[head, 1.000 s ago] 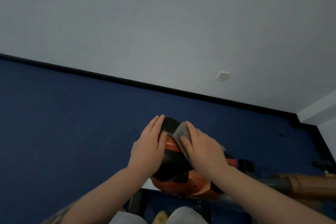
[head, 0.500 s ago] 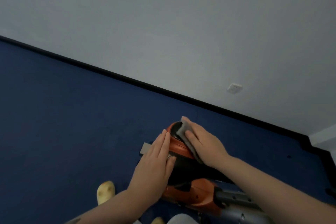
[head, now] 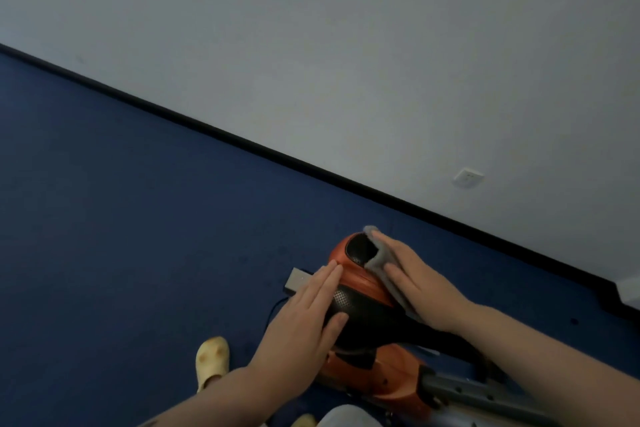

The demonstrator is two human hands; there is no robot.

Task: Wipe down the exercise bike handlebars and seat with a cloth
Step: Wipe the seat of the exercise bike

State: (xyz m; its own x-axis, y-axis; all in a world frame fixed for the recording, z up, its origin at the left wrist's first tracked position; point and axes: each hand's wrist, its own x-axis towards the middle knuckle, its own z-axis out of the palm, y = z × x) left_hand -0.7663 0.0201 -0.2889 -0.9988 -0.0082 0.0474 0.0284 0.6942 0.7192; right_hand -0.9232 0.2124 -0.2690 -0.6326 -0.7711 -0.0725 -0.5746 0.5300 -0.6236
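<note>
Nearest, at the bottom edge: a pale rounded shape, cloth-like, too cropped to identify; beside it a yellow foam clog on the floor, smooth, rounded at the toe, perforated on top.

Grey metal post: squared tube with a row of holes, running low right from an orange plastic housing, glossy and moulded.

Seat: the exercise bike's saddle, low and right of centre. Black padded top with a fine dotted perforated patch, crossed by a smooth orange band; the nose is orange with a dark oval hollow. No containers are in view.

Left hand: laid flat on the left flank of the seat, fingers straight and together, thumb resting on the black padding. Its grip is wide; it holds nothing.

Right hand: pressing a cloth onto the right side of the seat, fingers extended over the fabric, grip wide and flat rather than clutching.

Cloth: grey, soft, matte, folded thick, draped along the seat's right edge as far as the nose.

Grey flat rectangular end piece: beyond the left fingertips, low by the floor.

Floor: deep blue, matte, carpet-like.

Skirting: black strip.

Wall: plain grey-white, bearing a white square socket plate.
</note>
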